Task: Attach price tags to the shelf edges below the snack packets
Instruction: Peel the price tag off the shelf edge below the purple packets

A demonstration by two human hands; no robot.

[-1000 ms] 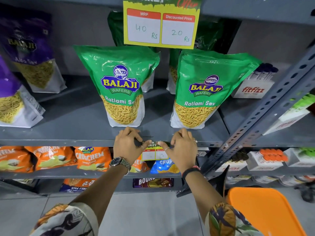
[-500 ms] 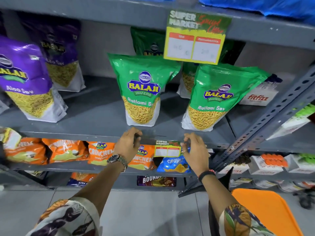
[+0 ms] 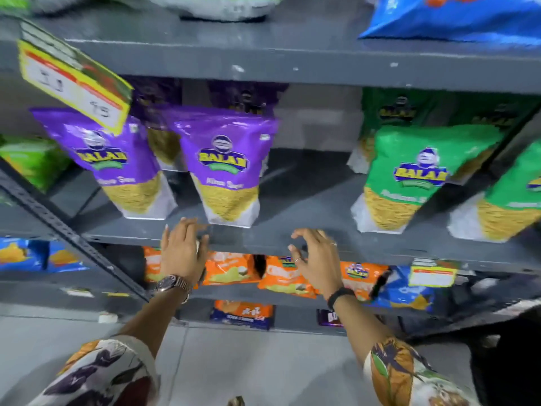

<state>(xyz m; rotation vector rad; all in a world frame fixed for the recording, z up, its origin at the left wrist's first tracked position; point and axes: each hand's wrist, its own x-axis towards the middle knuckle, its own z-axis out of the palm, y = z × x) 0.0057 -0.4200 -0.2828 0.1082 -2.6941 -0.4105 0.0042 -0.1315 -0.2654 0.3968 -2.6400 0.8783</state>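
We see both hands raised to the front lip of the grey metal shelf (image 3: 263, 244) that carries the purple snack pouches. The left hand (image 3: 183, 250) is spread flat with fingers extended, fingertips at the shelf edge just below the left of the two front purple Balaji pouches (image 3: 117, 165); a pale sliver shows beside its palm, too blurred for us to name, so we cannot tell whether it holds anything. A metal wristwatch (image 3: 172, 284) sits on that wrist. The right hand (image 3: 314, 259) is open and curled, thumb and forefinger apart in a loose C shape at the shelf edge — nothing visible between them. It wears a ring and a black wristband (image 3: 339, 297).

The second purple Balaji pouch (image 3: 225, 168) stands upright on the shelf between and above the two hands. To the right stand green Balaji pouches (image 3: 418, 177).

One yellow-and-red price tag (image 3: 431, 275) hangs from the same shelf edge well to the right of the right hand, in front of a blue packet. A larger yellow price tag (image 3: 73, 86) hangs tilted from the shelf above, at upper left, overlapping the top of the left purple pouch. Orange snack packets (image 3: 231, 268) lie on the shelf below the hands.
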